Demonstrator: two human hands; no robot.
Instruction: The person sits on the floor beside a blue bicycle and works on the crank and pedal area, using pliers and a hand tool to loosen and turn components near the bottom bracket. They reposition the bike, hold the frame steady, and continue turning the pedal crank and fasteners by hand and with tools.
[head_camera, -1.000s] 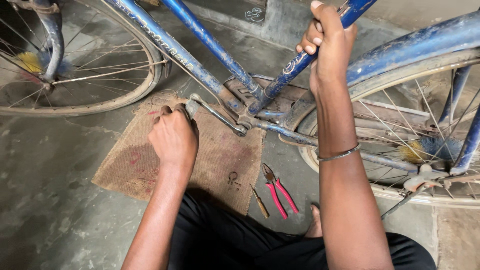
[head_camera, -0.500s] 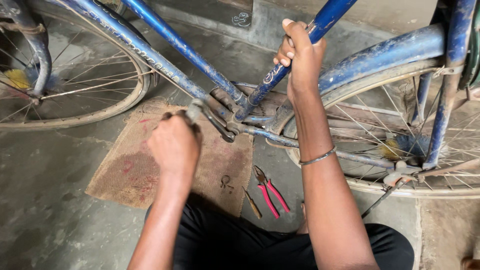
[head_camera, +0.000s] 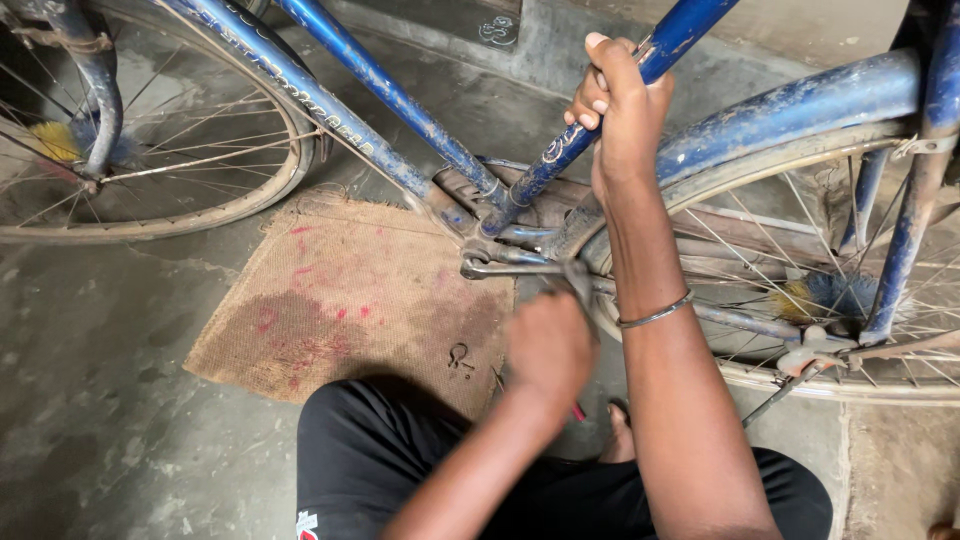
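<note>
A blue bicycle frame (head_camera: 330, 100) stands over a concrete floor. My right hand (head_camera: 618, 105) is wrapped around the upright blue seat tube (head_camera: 545, 165), with a thin metal bangle on its wrist. Lower down, my left hand (head_camera: 550, 345) is closed on the outer end of the bare metal crank arm (head_camera: 510, 267). The arm points right from the bottom bracket (head_camera: 480, 245). My fingers hide the crank's tip.
A brown burlap mat (head_camera: 340, 300) with red stains lies under the bracket, with a small bent metal piece (head_camera: 460, 357) on it. The front wheel (head_camera: 250, 195) is at left and the rear wheel (head_camera: 800, 375) at right. A red plier handle (head_camera: 578, 411) shows beside my foot (head_camera: 620, 430).
My left hand has swung the crank arm from pointing left over the mat to pointing right toward the rear wheel. My right hand stays on the seat tube.
</note>
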